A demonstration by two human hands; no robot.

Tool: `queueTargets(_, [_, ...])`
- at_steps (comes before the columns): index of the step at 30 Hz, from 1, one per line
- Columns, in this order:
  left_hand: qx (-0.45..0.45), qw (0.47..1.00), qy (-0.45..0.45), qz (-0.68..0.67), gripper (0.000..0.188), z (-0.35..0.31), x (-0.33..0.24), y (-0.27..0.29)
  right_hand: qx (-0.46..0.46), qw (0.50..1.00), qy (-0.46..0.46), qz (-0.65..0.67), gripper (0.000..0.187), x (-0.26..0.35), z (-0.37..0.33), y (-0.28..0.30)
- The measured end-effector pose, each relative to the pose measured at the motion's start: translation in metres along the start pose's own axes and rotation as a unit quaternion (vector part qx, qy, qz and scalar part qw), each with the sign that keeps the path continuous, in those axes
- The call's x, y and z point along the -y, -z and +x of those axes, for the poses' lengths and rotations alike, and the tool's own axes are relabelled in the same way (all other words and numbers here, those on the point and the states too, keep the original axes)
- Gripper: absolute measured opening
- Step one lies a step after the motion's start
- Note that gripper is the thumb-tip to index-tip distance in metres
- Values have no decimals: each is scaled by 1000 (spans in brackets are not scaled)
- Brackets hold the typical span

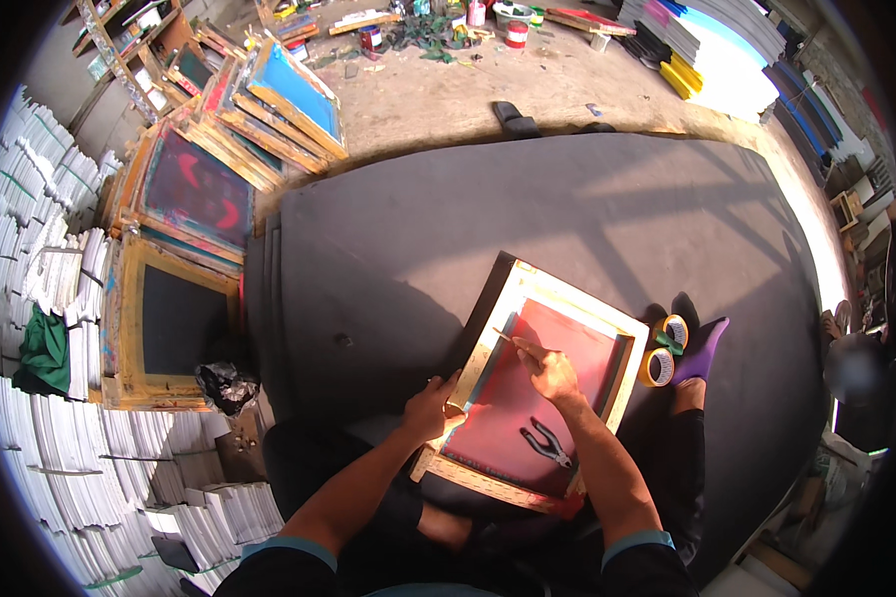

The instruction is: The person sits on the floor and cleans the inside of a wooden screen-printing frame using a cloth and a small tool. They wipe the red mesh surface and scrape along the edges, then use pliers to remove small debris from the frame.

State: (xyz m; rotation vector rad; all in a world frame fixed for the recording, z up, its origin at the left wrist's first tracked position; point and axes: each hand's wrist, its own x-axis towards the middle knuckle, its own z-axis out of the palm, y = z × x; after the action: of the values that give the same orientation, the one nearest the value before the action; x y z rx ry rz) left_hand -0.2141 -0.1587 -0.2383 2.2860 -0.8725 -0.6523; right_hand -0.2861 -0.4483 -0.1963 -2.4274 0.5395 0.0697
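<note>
A wooden screen-printing frame [625, 393] with red mesh rests tilted across my lap. My left hand [431, 410] is closed around its left rail near the lower corner. Over the upper left part of the mesh, my right hand [550, 372] pinches a thin, light stick-like tool [503, 336], its tip pointing at the left rail; its exact kind is too small to tell. A pair of pliers [546, 444] with dark handles lies on the mesh below my right hand. Two rolls of tape [656, 367] sit beside the frame's right side, near my purple-socked foot.
Dark foam sheets [388, 224] form the surface under me. More printing frames [174, 318] lean at the left, next to tall stacks of white sheets [60, 438]. Paint containers [517, 36] and scraps lie on the far floor. A black sandal [515, 120] is beyond the foam.
</note>
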Motion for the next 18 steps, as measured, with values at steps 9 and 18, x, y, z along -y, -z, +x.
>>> queueTargets(9, [10, 1000, 9, 7, 98, -2, -4, 7, -9, 995, 44, -87, 31, 0, 3, -10])
queueTargets(18, [23, 1000, 19, 10, 95, -1, -3, 4, 96, 919, 32, 381, 35, -33, 21, -23])
